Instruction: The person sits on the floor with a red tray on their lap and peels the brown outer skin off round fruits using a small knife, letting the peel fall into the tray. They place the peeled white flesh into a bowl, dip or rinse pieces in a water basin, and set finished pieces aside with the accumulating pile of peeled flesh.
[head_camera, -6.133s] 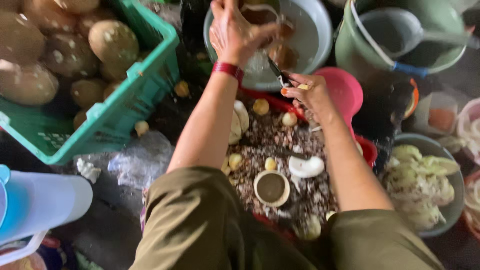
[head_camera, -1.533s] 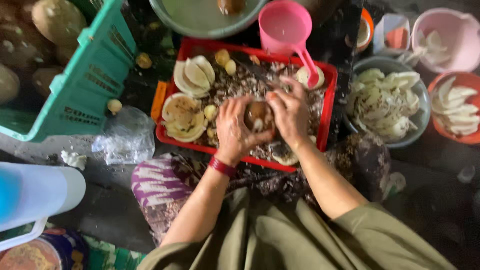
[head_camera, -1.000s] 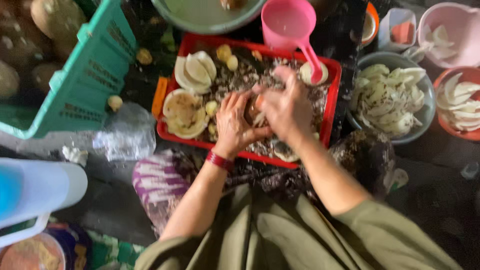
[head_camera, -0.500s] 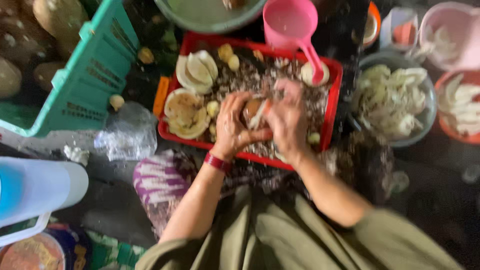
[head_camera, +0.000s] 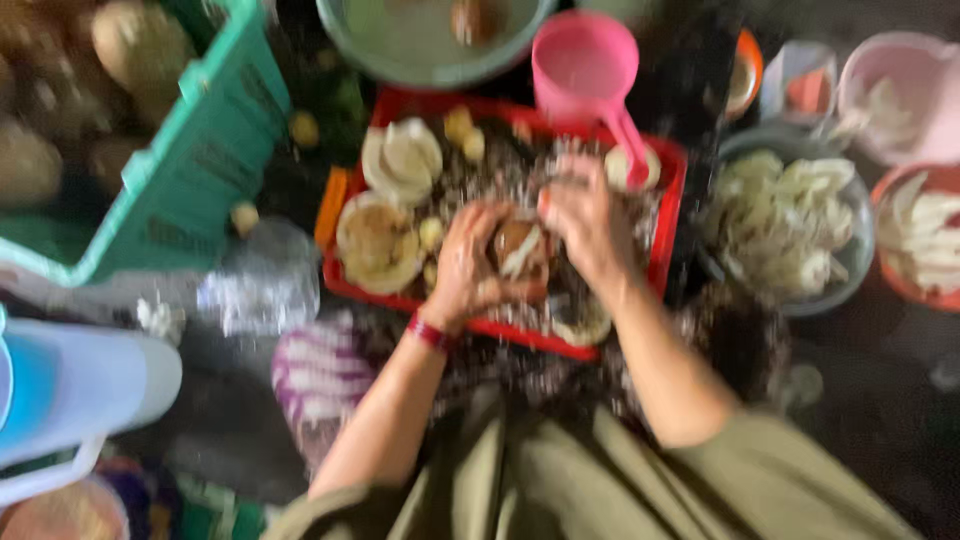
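A round brown husked fruit (head_camera: 518, 255), partly peeled with a pale streak showing, sits above the red plastic tray (head_camera: 668, 225), blurred.

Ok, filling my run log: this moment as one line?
left hand: holds brown fruit | right hand: on fruit | over red tray | pink scoop behind | image blurred

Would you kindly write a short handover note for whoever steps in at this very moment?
Left hand: cupped around a round brown husked piece, grip closed on it.
Right hand: on top of the same piece, fingers curled; the blur hides any tool.
Both work over the red tray, littered with brown scraps, pale halves at its left.
Pink scoop stands at the tray's far edge.
Done: grey bowl at right holds pale pieces.
Left: green crate holds whole brown ones.
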